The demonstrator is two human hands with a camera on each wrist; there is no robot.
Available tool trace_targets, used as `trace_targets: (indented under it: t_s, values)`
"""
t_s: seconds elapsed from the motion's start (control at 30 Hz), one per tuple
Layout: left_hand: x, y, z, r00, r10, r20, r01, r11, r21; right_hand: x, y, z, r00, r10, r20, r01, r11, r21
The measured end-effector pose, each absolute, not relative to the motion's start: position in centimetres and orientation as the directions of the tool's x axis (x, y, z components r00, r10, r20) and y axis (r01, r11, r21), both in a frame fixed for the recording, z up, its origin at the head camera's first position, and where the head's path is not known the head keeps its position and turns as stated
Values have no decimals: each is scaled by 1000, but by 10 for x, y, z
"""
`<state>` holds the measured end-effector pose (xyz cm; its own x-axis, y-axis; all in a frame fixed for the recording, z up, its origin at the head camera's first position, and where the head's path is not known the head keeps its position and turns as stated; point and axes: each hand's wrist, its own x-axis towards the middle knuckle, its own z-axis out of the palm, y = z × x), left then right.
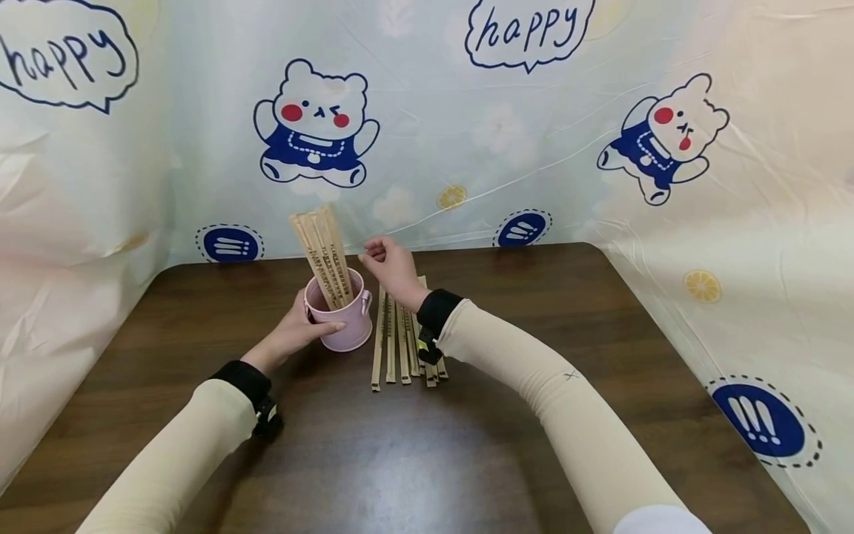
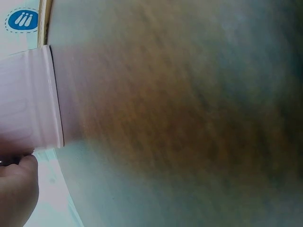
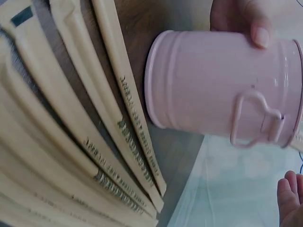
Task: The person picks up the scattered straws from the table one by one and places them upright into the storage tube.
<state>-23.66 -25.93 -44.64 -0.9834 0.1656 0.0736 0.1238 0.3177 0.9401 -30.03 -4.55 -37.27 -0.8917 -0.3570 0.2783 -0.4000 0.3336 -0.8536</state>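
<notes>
A pink metal bucket [image 1: 347, 330] stands on the table, tilted slightly, with several paper-wrapped stick packets [image 1: 327, 259] upright in it. My left hand [image 1: 293, 330] grips the bucket's left side, its thumb across the front; the left wrist view catches part of that hand [image 2: 19, 191] against the bucket [image 2: 28, 99]. To the right of the rim, my right hand [image 1: 392, 271] hovers with fingers loosely bent and nothing visible in them. Several more wrapped packets [image 1: 390, 341] lie side by side beneath my right wrist. They also fill the left of the right wrist view, beside the bucket [image 3: 213, 85].
The dark wooden table [image 1: 400, 460] reaches back to a pale cloth [image 1: 427, 111] printed with bears and words, which hangs behind it and along both sides. Both forearms, in cream sleeves with black wrist straps, extend over the table from the front.
</notes>
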Motion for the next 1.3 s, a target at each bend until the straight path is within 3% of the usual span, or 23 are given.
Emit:
trace_targets:
  t_s: [0.13, 0.37, 0.6, 0.9, 1.3]
  values:
    - [-238, -259, -447, -981, 167, 99, 148, 316, 937, -307, -36, -370, -901, -332, 279, -389, 333, -859]
    - [-235, -259, -443, -986, 161, 39, 92, 336, 937, -323, -13, -366, -920, -264, 290, -371, 341, -864]
    - [-235, -259, -441, -988, 153, 15, 67, 342, 937, -342, 17, -378, -939, -249, 236, -326, 435, -839]
    - [-238, -263, -436, -978, 197, 67, 132, 341, 931, -352, 46, -395, -956, -293, -31, -176, 653, -737]
    - [-237, -263, -440, -982, 182, 45, 109, 363, 925, -333, 40, -423, -944, -296, -147, -121, 725, -678]
